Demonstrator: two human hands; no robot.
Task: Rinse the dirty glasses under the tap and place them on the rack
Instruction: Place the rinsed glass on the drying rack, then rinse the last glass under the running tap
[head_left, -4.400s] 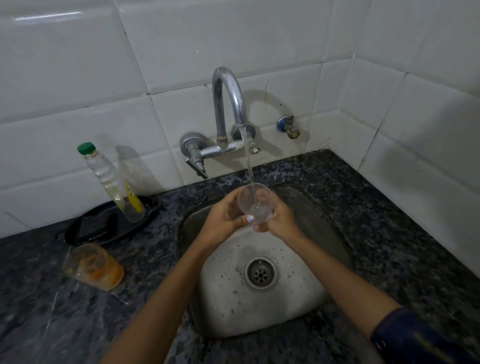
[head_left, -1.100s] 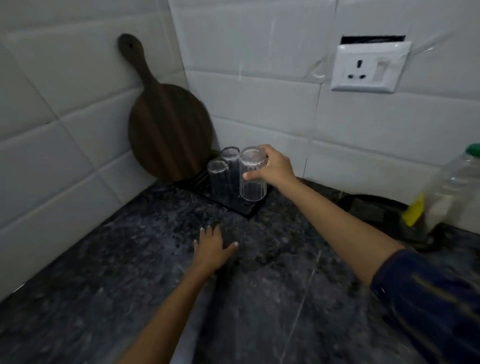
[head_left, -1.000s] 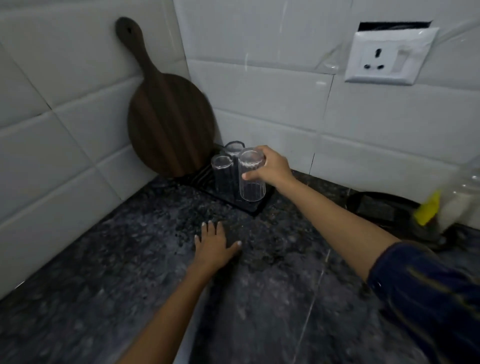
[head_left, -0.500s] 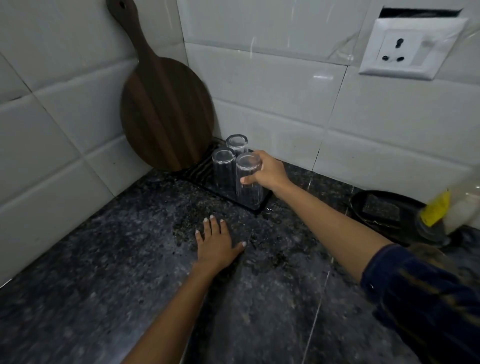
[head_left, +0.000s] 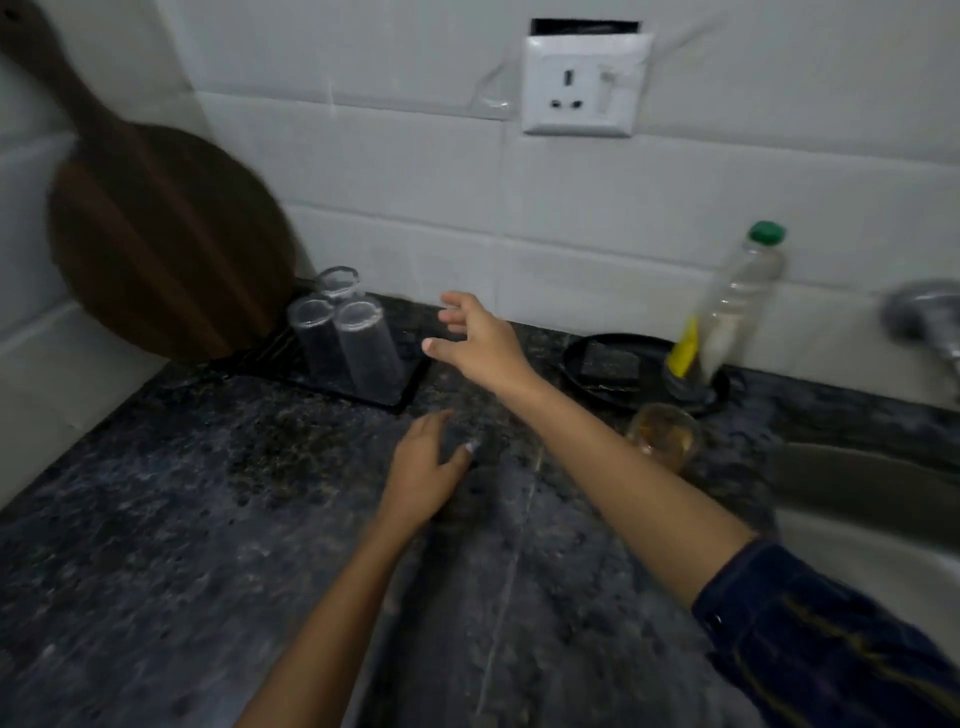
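Note:
Three clear glasses stand upside down on the black rack in the back corner; the nearest one is the rinsed glass. My right hand hovers just right of the rack, fingers spread, holding nothing. My left hand rests flat on the dark granite counter in front of the rack. A dirty glass with orange residue stands on the counter behind my right forearm. The tap and sink show at the right edge.
A round wooden board leans on the wall behind the rack. A black dish holds a sponge and a green-capped bottle. A wall socket sits above.
My right hand has let go of the glass on the rack and drawn back to the right. The view has swung right, bringing the dirty glass, tap and sink into sight.

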